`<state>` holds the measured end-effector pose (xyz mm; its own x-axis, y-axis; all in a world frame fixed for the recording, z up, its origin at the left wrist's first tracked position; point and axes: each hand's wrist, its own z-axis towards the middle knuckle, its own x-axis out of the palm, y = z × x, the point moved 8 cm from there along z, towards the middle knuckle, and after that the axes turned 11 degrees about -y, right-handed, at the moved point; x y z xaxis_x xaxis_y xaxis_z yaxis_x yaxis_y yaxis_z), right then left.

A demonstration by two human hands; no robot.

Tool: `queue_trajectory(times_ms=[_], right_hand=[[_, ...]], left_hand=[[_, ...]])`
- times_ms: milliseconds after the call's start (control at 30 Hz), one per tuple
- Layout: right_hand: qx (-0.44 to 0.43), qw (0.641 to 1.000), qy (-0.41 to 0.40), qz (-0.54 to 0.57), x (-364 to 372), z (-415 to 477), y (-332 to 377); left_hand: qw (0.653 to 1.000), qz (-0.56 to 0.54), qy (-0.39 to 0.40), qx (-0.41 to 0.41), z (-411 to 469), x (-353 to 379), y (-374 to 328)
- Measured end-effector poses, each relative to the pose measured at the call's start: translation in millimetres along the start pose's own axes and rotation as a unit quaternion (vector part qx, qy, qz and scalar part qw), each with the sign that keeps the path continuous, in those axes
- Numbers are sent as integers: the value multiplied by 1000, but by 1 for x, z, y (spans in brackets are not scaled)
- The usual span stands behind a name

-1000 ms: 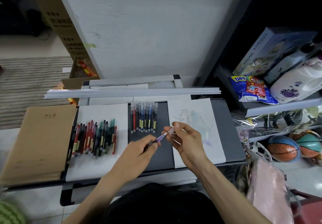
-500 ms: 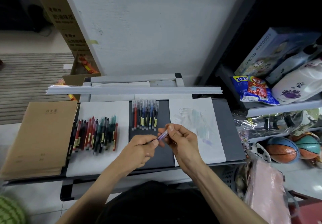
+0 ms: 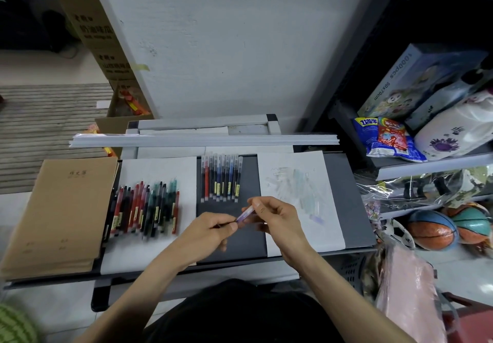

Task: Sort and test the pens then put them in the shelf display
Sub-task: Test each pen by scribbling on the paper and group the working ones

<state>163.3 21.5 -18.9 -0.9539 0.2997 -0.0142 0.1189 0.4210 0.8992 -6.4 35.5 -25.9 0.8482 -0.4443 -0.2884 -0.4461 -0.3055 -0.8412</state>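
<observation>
A purple pen [image 3: 245,214] is held over the dark tray [image 3: 354,209] between both hands. My left hand [image 3: 208,232] pinches its lower end and my right hand [image 3: 277,218] pinches its upper, capped end. To the left, several unsorted red, black and green pens [image 3: 145,209] lie in a heap on a white sheet [image 3: 157,172]. A neat row of several red, black and blue pens [image 3: 221,177] lies at the tray's far middle. A white test sheet [image 3: 301,196] with faint scribbles lies on the right.
A stack of brown notebooks [image 3: 56,214] sits at the left. Long grey strips [image 3: 202,140] lie across the back. Shelves on the right hold a puzzle box [image 3: 416,78], snack bags [image 3: 384,137] and balls [image 3: 432,230]. Cardboard boxes [image 3: 88,22] stand at the far left.
Both hands have drawn closer together along the purple pen, so less of it shows between them. The pen piles have not moved.
</observation>
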Motion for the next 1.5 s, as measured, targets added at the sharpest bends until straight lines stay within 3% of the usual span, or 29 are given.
queue_trajectory(times_ms=[67,133,233,300,400,500,867,1500], right_hand=[[-1,996,-19,-85,-10,8,-11],[-23,977,-48,-206,-28,17,-23],[-72,904,-67,-416,-53,23,-36],[-109,850,-87,-508,-67,23,-37],[-177,784,-132,-580,-86,24,-31],[-210,751,-167,-604,-103,31,-31],[-185,775,-169,-580,-114,36,-53],[-161,767,-186,-593,-118,47,-36]], left_hand=[[998,32,-44,-8,12,-11,13],[993,-4,-106,-43,23,-25,29],[975,-63,-193,-94,42,-50,53],[967,-16,-236,-95,55,-67,60],[949,98,-298,-45,67,-88,43],[927,151,-343,-20,83,-102,36],[921,186,-340,-19,110,-95,26],[920,202,-336,-14,88,-103,33]])
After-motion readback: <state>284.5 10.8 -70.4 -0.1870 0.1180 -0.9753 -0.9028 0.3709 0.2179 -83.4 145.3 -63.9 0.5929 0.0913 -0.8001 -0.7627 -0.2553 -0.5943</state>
